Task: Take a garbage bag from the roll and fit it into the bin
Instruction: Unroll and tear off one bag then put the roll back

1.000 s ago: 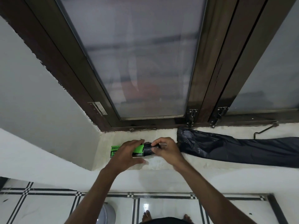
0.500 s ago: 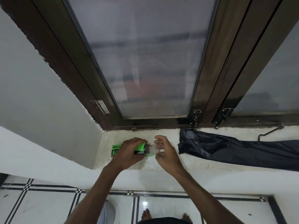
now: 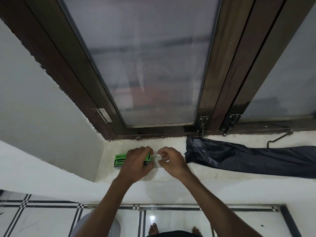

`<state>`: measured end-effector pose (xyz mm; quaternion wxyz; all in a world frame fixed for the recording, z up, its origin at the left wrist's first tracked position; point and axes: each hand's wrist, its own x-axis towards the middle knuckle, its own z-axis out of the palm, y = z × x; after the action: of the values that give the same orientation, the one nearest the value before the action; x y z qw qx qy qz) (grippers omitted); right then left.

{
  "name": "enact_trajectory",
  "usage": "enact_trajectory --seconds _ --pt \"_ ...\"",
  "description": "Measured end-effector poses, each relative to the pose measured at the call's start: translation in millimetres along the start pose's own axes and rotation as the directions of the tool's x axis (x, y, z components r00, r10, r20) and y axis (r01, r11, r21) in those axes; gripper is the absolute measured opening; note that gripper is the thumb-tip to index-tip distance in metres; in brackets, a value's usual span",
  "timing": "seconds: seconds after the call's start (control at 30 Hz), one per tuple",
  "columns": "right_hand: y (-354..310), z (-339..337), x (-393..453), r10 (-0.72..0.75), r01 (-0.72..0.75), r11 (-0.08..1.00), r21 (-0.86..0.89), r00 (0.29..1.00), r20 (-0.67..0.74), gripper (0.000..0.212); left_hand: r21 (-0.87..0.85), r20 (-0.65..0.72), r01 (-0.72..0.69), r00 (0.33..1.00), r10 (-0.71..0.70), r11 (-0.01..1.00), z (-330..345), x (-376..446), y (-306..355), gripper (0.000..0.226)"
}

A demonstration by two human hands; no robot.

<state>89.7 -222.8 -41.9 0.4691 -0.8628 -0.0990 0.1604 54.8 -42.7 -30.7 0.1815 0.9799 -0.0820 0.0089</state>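
Observation:
A green garbage-bag box (image 3: 120, 160) lies on the white window sill (image 3: 172, 142). My left hand (image 3: 136, 162) covers its right half and grips it. My right hand (image 3: 172, 161) hovers just right of the box's end, fingers curled and apart around a pale, blurred flap (image 3: 156, 158). The roll itself is hidden inside the box. A loose black garbage bag (image 3: 248, 158) lies stretched along the sill to the right, apart from both hands. The grey bin (image 3: 82, 224) shows partly on the floor below my left forearm.
A dark wooden window frame (image 3: 213, 100) with frosted glass rises behind the sill. A metal stay hook (image 3: 278, 138) rests on the sill near the bag. White wall (image 3: 42, 100) closes off the left. Tiled floor (image 3: 171, 219) and my bare feet (image 3: 153, 228) are below.
The black roll end that stuck out of the box a second ago is no longer visible. My right hand has let go and drawn slightly right; my left hand stays on the box.

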Motion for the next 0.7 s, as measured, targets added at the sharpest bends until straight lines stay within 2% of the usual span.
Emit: enact_trajectory --seconds 0.1,0.17,0.2,0.33,0.7 --pt "-5.0 -4.4 3.0 0.141 -0.147 0.94 0.308 0.989 0.041 0.025 -0.137 0.016 0.041 0.999 -0.039 0.99 -1.3 -1.8 -3.7 0.057" --pt "-5.4 -7.0 4.7 0.158 -0.186 0.883 0.432 0.982 0.1 0.029 -0.208 0.033 0.064 0.998 -0.058 0.976 -5.8 -2.7 -8.8 0.076" --pt "-5.7 -7.8 4.9 0.146 -0.188 0.87 0.456 0.981 0.126 0.03 -0.182 0.03 0.049 0.999 -0.044 0.982 -7.4 -3.1 -12.0 0.08" --pt "-9.8 -5.4 5.9 0.117 -0.182 0.861 0.475 0.98 0.163 0.031 0.078 -0.05 -0.032 0.998 0.035 0.996 -5.6 -8.1 -22.4 0.074" --pt "-18.1 8.2 11.9 0.135 -0.174 0.872 0.457 0.984 0.116 0.033 -0.045 -0.071 0.012 0.997 -0.016 0.999 4.2 -14.3 -16.7 0.066"
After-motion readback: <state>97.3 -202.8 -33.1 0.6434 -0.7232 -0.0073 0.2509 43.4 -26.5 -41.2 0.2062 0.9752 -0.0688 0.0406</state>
